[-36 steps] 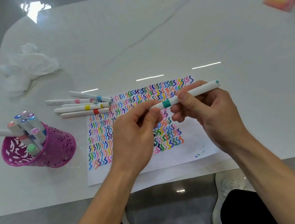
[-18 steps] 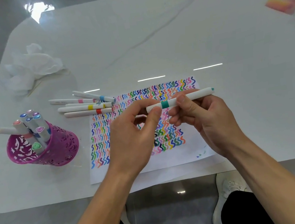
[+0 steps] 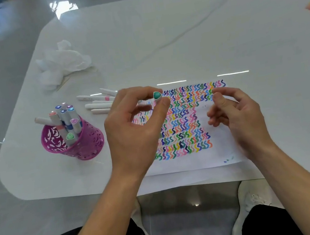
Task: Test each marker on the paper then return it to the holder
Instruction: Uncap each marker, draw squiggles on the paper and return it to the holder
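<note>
Step in hand: looks like the carry-back, with the tested marker going to the holder on the left.
Marker: the white marker with the teal, rounded-triangle end cap (image 3: pixel 157 95) is up off the sheet and seen nearly end-on, so most of its barrel is hidden.
Left grip: the left hand (image 3: pixel 137 127) pinches it just under the teal end, thumb against fingertips, above the top left part of the white paper covered in coloured squiggles (image 3: pixel 220 148).
Right grip: the right hand (image 3: pixel 237 111) holds nothing; its fingers are loosely curled and apart, over the paper's right side.
Holder: the magenta perforated plastic cup (image 3: pixel 92 144) sits well left of the paper on the white glossy tabletop (image 3: pixel 178 34), already crowded with upright and leaning markers.
How to do it well: aim for a gap between those markers and lower it straight in; don't drop it from high, since the cup seems light and could tip.
Watch out: the loose white markers (image 3: pixel 96 106) lie between hand and cup, so go over them.
Right hand's job: probably to pick up the next loose one.
</note>
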